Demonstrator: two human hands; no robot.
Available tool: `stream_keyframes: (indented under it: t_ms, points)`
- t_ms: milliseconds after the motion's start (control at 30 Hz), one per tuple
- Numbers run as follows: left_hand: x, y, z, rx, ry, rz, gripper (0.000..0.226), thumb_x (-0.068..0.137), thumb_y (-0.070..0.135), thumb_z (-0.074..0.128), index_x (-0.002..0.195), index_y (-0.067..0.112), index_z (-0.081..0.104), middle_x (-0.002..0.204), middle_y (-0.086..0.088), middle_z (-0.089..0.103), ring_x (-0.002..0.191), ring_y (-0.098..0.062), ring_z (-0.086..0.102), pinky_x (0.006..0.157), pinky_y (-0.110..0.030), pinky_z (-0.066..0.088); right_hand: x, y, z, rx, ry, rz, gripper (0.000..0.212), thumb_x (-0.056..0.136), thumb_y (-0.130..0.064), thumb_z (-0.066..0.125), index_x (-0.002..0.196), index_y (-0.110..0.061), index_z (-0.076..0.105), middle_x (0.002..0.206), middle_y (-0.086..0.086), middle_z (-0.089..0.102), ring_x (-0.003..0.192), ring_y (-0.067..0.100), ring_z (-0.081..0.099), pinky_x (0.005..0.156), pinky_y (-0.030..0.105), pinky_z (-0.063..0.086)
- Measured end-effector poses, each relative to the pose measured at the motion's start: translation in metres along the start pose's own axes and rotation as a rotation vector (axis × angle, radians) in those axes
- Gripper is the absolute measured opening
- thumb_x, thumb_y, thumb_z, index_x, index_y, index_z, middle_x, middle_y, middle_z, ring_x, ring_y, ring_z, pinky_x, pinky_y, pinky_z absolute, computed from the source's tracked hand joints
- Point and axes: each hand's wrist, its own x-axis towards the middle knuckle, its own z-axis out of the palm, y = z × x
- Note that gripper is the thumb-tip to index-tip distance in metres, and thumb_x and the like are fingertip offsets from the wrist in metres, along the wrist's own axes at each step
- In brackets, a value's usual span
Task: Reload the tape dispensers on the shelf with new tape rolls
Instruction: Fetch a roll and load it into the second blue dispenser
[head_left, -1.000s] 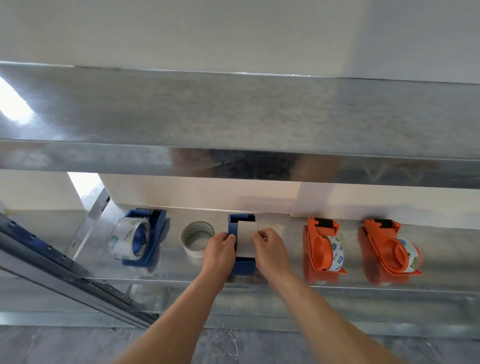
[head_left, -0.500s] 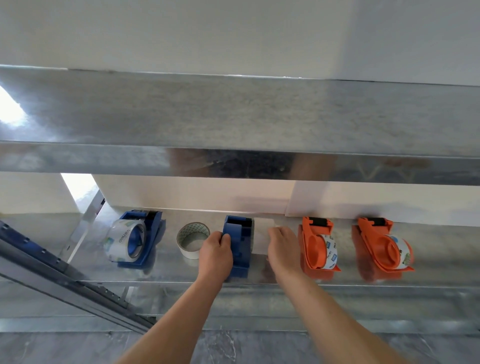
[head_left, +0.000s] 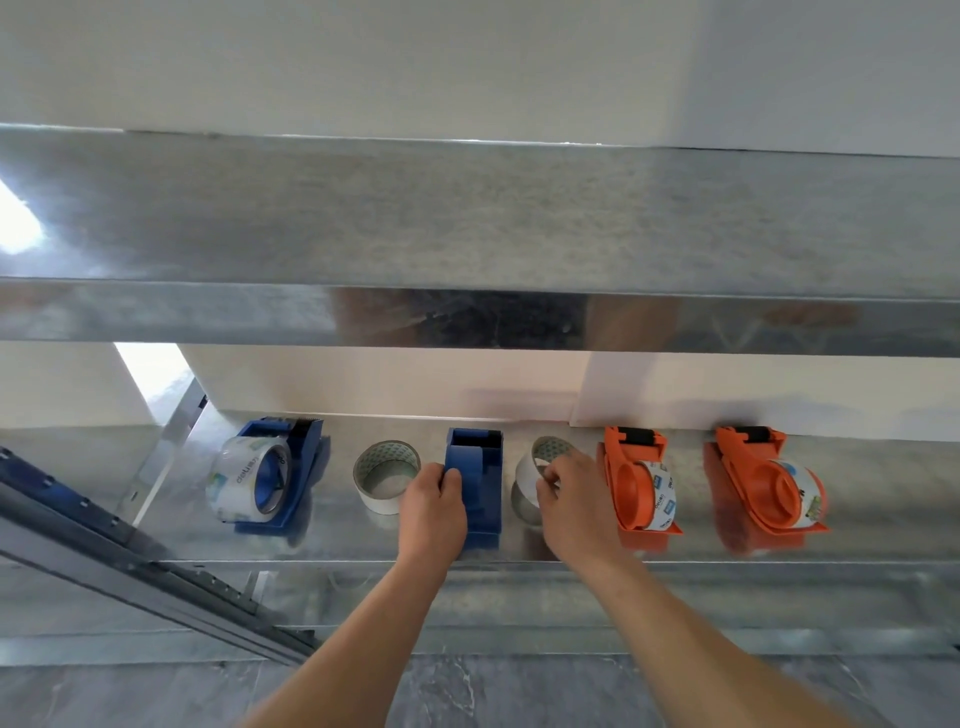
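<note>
Our L hand (head_left: 434, 512) grips the empty blue dispenser (head_left: 483, 483); R hand (head_left: 574, 512) pinches the clear tape roll (head_left: 524, 478), just R of it; we judge 1 short leftward move.

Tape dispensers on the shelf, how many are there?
4. Left blue dispenser, loaded; middle blue dispenser, gripped by the left hand, beside the tape roll the right hand holds; inner orange dispenser and far-right orange dispenser, both loaded. None seems hidden.
</note>
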Motion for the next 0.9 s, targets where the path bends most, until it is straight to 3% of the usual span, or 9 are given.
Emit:
stream_keyframes:
  t_ms: [200,400,600,900]
  points:
    - [-0.002,0.0,-0.001,-0.063,-0.028,-0.042,0.022,0.102,0.016,0.044,0.084,0.005,0.051,0.075,-0.01,0.046,0.068,-0.02,0.039,0.06,-0.034,0.035,0.003,0.005,0.008,-0.105,0.025,-0.052,0.008,0.096,-0.021,0.062,0.089,-0.017,0.064,0.129,0.004,0.058,0.119,0.019,0.053,0.099,0.031,0.051]
    - [-0.001,-0.005,0.0,-0.085,-0.045,-0.089,0.026,0.101,0.017,0.045,0.098,-0.008,0.053,0.083,-0.011,0.05,0.076,-0.022,0.045,0.065,-0.036,0.039,0.003,0.013,0.014,-0.197,-0.03,-0.048,0.013,0.096,-0.02,0.061,0.099,-0.015,0.072,0.143,0.008,0.053,0.139,0.025,0.039,0.111,0.038,0.042]
    - [0.0,-0.008,-0.001,-0.087,-0.056,-0.1,0.023,0.1,0.018,0.046,0.098,-0.004,0.055,0.085,-0.011,0.054,0.077,-0.022,0.048,0.067,-0.038,0.042,0.002,0.015,0.014,-0.209,0.01,-0.062,0.019,0.094,-0.02,0.063,0.108,-0.014,0.073,0.142,0.006,0.053,0.14,0.026,0.036,0.116,0.034,0.033]
    - [0.0,-0.011,-0.002,-0.071,-0.054,-0.092,0.023,0.101,0.02,0.047,0.095,0.0,0.058,0.084,-0.01,0.056,0.076,-0.021,0.049,0.066,-0.035,0.042,-0.001,0.011,0.014,-0.176,0.033,-0.092,0.025,0.086,-0.025,0.066,0.108,-0.015,0.07,0.129,0.001,0.057,0.124,0.021,0.046,0.102,0.038,0.047]
